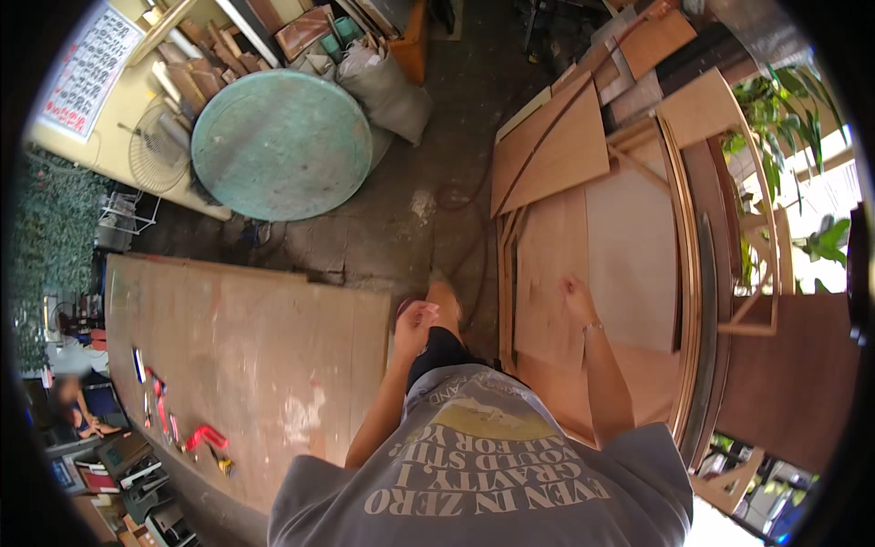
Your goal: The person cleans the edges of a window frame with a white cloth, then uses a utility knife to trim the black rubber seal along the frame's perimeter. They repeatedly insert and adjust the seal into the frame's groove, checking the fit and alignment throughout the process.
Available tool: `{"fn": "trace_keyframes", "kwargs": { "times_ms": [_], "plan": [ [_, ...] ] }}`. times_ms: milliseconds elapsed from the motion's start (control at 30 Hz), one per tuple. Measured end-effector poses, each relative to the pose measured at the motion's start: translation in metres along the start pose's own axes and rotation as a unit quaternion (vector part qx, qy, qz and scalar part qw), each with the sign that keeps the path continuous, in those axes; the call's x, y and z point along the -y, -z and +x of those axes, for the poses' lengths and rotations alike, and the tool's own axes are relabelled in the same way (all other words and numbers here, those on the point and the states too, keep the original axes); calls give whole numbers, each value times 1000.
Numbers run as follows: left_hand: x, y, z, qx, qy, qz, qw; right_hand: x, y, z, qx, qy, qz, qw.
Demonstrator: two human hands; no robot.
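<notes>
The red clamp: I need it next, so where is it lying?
In the head view, the red clamp lies at lower left on the big plywood sheet, near its edge beside other small tools, left of the left hand.

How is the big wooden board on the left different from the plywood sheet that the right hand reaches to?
The big wooden board lies flat as a worktop, worn and stained, with small tools along its far left edge. The plywood sheet is narrower and cleaner, with nothing on it. The right hand is at the sheet; the left hand hangs near the board's right edge. Both are brown wood panels.
</notes>
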State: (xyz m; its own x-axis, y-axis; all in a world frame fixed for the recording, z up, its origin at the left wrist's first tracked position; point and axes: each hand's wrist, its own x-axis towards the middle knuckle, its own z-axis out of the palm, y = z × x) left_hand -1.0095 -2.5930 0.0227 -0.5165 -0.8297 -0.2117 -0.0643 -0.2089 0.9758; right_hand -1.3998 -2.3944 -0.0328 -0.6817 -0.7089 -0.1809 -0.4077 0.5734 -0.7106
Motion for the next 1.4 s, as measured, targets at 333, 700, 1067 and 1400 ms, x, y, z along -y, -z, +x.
{"fn": "trace_keyframes", "kwargs": {
  "times_ms": [333,700,1067,1400],
  "plan": [
    [-125,-7,378,-72,129,32,988,62,-40,296,211,30,-192,958],
    [-205,-48,725,12,117,92,989,52,-64,427,325,-301,-56,895],
    [-129,-29,970,85,134,444,882,166,20,988,57,-138,9,989],
    [-135,-78,1240,111,271,287,912,294,150,1280,-2,-115,48,992]
  ]
}}
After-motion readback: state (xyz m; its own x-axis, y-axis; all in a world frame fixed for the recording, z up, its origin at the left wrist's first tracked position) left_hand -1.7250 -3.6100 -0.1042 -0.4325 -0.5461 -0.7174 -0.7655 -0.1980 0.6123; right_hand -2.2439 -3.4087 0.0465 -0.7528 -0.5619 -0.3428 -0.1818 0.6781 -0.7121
